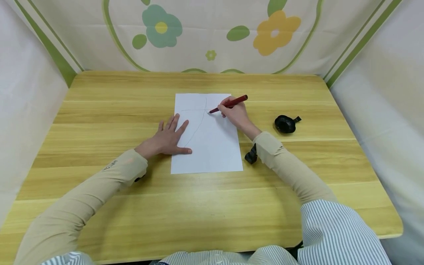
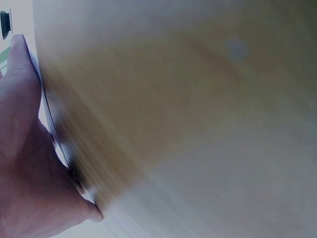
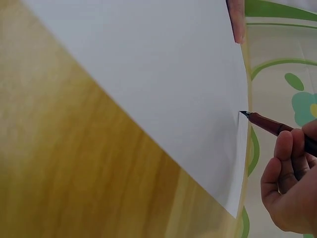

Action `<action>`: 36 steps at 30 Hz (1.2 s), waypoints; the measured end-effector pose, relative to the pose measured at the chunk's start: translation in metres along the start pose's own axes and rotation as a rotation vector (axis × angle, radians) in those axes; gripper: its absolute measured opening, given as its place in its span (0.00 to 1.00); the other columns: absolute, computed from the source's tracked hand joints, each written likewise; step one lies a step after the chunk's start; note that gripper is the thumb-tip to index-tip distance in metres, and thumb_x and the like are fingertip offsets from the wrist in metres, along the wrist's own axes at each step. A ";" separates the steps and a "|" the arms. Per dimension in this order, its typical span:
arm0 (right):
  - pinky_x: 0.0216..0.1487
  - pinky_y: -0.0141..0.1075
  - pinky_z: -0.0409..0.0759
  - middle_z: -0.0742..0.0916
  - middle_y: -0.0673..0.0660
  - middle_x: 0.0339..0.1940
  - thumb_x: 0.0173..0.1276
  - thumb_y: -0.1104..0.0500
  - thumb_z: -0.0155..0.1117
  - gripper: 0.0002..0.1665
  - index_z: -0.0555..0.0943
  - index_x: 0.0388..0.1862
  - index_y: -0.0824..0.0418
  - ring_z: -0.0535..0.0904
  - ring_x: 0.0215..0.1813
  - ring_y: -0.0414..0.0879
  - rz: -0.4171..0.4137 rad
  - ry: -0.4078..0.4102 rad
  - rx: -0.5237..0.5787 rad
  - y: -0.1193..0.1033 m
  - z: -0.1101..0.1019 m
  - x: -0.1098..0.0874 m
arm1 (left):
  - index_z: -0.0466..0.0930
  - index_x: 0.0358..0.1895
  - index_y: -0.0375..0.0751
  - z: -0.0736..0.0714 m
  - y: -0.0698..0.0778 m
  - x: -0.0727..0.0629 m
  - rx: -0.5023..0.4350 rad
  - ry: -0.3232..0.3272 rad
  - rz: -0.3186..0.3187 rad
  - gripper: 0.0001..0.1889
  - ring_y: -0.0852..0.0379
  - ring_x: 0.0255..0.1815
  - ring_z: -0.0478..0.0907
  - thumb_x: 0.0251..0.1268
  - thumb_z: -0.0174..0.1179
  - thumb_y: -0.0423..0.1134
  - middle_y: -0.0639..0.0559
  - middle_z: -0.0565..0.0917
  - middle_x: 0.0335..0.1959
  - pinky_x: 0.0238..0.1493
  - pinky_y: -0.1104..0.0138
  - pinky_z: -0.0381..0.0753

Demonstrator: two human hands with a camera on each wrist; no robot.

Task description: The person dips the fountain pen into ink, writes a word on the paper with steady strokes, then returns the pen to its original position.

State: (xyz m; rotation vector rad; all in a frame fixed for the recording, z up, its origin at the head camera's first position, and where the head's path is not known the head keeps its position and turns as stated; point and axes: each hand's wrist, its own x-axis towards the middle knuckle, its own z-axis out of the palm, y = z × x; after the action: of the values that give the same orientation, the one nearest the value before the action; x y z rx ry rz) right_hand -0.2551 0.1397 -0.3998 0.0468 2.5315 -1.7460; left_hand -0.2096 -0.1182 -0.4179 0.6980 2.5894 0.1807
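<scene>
A white sheet of paper [image 1: 215,154] lies on the wooden table, bearing a thin horizontal line and a long curved line that cross near its top. My left hand [image 1: 169,138] rests spread on the sheet's left edge, thumb and fingers apart. In my right hand [image 1: 236,113] I hold a dark red fountain pen [image 1: 236,101], its nib at the paper just right of the crossing lines. The right wrist view shows the pen [image 3: 267,124] with its metal nib at the sheet [image 3: 163,74]. The left wrist view catches my left hand [image 2: 25,163] from the side, against the tabletop.
A small black dish-like object [image 1: 285,124] with a short tab sits on the table right of my right hand. A black wrist camera [image 1: 251,155] hangs under the right sleeve. A flower-patterned curtain [image 1: 205,33] stands behind the wooden table [image 1: 205,206].
</scene>
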 end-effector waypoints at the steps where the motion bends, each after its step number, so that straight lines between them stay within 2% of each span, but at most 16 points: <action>1: 0.31 0.31 0.70 0.81 0.50 0.23 0.65 0.58 0.62 0.06 0.78 0.35 0.59 0.77 0.26 0.41 0.001 -0.001 0.001 0.000 0.000 0.000 | 0.31 0.77 0.46 0.000 0.000 0.000 -0.001 0.000 0.001 0.57 0.37 0.77 0.23 0.54 0.54 0.71 0.35 0.25 0.75 0.69 0.35 0.32; 7: 0.29 0.30 0.68 0.81 0.50 0.22 0.64 0.57 0.61 0.05 0.78 0.34 0.58 0.77 0.26 0.42 -0.001 -0.005 -0.006 0.002 -0.003 -0.003 | 0.31 0.77 0.46 0.000 0.000 -0.001 -0.010 -0.002 0.005 0.58 0.38 0.77 0.23 0.54 0.54 0.71 0.35 0.25 0.75 0.69 0.36 0.31; 36: 0.32 0.32 0.70 0.81 0.53 0.23 0.64 0.57 0.61 0.06 0.78 0.34 0.59 0.77 0.27 0.44 0.008 -0.001 -0.016 0.012 -0.010 -0.013 | 0.31 0.76 0.45 0.004 0.000 0.002 0.020 0.009 -0.001 0.57 0.36 0.76 0.24 0.55 0.55 0.70 0.34 0.25 0.75 0.69 0.35 0.31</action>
State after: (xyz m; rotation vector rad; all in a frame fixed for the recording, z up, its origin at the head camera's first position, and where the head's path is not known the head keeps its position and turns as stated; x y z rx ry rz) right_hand -0.2416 0.1533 -0.4062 0.0550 2.5407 -1.7215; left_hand -0.2090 -0.1173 -0.4220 0.7039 2.6036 0.1587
